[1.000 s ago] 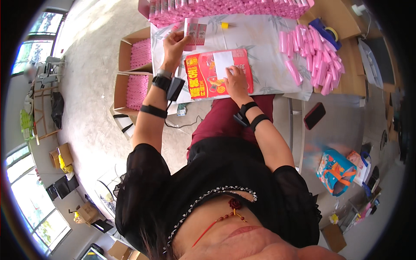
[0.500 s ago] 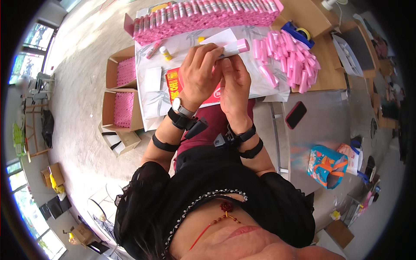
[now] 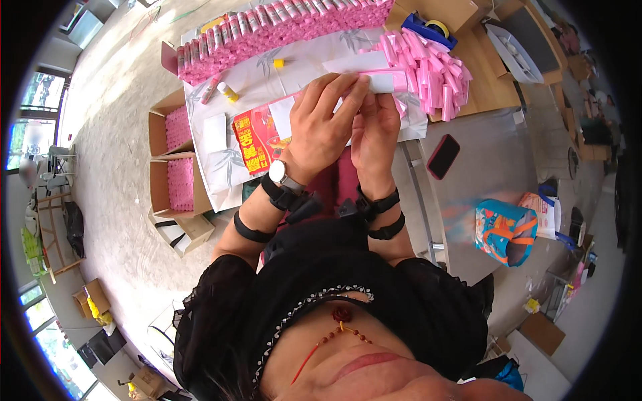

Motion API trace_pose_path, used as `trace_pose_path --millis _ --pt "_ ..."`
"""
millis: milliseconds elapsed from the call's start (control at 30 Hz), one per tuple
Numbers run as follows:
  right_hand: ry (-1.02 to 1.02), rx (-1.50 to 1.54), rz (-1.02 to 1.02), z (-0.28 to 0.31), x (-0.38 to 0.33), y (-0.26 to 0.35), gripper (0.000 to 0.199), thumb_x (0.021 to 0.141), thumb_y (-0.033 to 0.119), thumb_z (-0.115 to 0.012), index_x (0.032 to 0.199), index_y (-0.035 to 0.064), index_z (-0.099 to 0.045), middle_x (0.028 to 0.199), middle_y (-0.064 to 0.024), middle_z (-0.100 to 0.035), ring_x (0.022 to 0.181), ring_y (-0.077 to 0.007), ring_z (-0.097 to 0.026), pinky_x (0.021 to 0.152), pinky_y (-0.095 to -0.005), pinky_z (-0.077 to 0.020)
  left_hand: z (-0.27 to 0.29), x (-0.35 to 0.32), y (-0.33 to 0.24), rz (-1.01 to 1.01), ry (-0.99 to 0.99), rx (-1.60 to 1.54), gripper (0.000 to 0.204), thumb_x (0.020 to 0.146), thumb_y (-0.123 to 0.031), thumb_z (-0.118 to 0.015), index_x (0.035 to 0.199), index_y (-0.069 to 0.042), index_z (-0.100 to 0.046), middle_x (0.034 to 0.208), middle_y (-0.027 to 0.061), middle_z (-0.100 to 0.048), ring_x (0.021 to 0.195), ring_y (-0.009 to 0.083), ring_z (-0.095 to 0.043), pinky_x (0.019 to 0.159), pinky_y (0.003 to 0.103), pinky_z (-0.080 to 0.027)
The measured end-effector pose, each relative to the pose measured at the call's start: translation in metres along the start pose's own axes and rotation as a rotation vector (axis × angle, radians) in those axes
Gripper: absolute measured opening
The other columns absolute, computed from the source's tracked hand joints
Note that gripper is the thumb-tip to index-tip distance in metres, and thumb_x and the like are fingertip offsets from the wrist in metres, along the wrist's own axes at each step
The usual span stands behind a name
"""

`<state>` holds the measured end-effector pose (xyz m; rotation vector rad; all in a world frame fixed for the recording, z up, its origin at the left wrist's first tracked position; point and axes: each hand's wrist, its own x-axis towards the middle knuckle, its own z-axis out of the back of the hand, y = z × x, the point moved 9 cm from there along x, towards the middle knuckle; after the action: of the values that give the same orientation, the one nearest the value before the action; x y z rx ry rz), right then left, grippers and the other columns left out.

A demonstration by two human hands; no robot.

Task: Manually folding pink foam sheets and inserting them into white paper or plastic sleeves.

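Note:
A pink tube with a pale paper strip (image 3: 382, 83) around it is held between my two hands above the table's near edge. My left hand (image 3: 324, 120) reaches over the strip, its fingertips pressed along it. From below, my right hand (image 3: 376, 137) grips it with thumb and fingers. The hands hide the tube's left part. Under my left hand lies a red and yellow printed sheet (image 3: 249, 144), with a white paper on it. A small white bottle with a yellow top (image 3: 228, 92) and a pink tube (image 3: 210, 88) lie to the left.
A long box of pink tubes (image 3: 281, 40) stands at the back. At the right are a heap of pink tubes (image 3: 435, 73), a blue tape dispenser (image 3: 428, 30), a phone (image 3: 443, 157) and a blue bag (image 3: 506, 230). Cardboard boxes (image 3: 175, 184) flank the table's left.
The view has shifted, so the table's things sit further left. The tube, held angled before, now shows its pale strip facing up, with my left fingers stretched along it.

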<state>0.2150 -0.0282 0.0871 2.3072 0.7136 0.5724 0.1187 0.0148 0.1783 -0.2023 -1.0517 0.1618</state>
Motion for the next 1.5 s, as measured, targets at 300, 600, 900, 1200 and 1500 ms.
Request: trace_pose_path --millis 300,600,900,1200,1500 --pt "0.004 0.118 -0.015 0.010 0.000 -0.004 0.027 0.104 0.009 -0.061 0.130 0.0018 -0.059 0.120 -0.0043 -0.067 0.110 -0.0115 -0.063 0.090 -0.0255 -0.0508 -0.006 -0.003 -0.004 0.013 0.011 0.032 0.047 0.076 -0.005 -0.074 0.123 -0.009 -0.072 0.115 0.0062 -0.069 0.099 0.0254 -0.067 0.077 0.035 -0.057" --pt "-0.021 0.090 -0.006 0.005 -0.006 -0.003 0.029 0.103 0.007 -0.062 0.132 0.0023 -0.058 0.121 -0.0038 -0.066 0.109 -0.0118 -0.062 0.091 -0.0260 -0.0501 0.000 -0.008 -0.002 0.020 -0.014 0.029 0.046 0.074 -0.006 -0.073 0.120 -0.009 -0.072 0.110 0.0047 -0.069 0.095 0.0225 -0.067 0.073 0.033 -0.056" --pt "-0.086 -0.059 0.061 0.003 -0.012 0.012 0.030 0.104 0.011 -0.060 0.133 0.0018 -0.058 0.117 -0.0039 -0.067 0.102 -0.0107 -0.065 0.088 -0.0252 -0.0523 0.003 -0.008 -0.005 0.049 -0.051 0.015 0.042 0.075 -0.009 -0.073 0.117 -0.010 -0.073 0.106 0.0003 -0.069 0.091 0.0181 -0.066 0.067 0.029 -0.054" --pt "-0.028 -0.056 0.041 0.012 -0.010 0.013 0.032 0.103 0.007 -0.061 0.134 0.0018 -0.055 0.122 -0.0060 -0.067 0.110 -0.0131 -0.064 0.093 -0.0280 -0.0515 -0.001 -0.003 -0.014 0.044 0.003 0.004 0.049 0.075 -0.005 -0.074 0.123 -0.010 -0.071 0.109 0.0048 -0.069 0.092 0.0220 -0.068 0.074 0.033 -0.057" --pt "-0.005 -0.114 0.038 0.009 -0.007 0.020 0.033 0.102 0.004 -0.061 0.134 0.0014 -0.054 0.125 -0.0074 -0.066 0.114 -0.0159 -0.064 0.097 -0.0314 -0.0523 0.004 0.001 -0.014 0.000 0.002 0.059 0.054 0.073 -0.006 -0.072 0.127 -0.013 -0.070 0.110 0.0044 -0.067 0.094 0.0208 -0.068 0.074 0.033 -0.057"
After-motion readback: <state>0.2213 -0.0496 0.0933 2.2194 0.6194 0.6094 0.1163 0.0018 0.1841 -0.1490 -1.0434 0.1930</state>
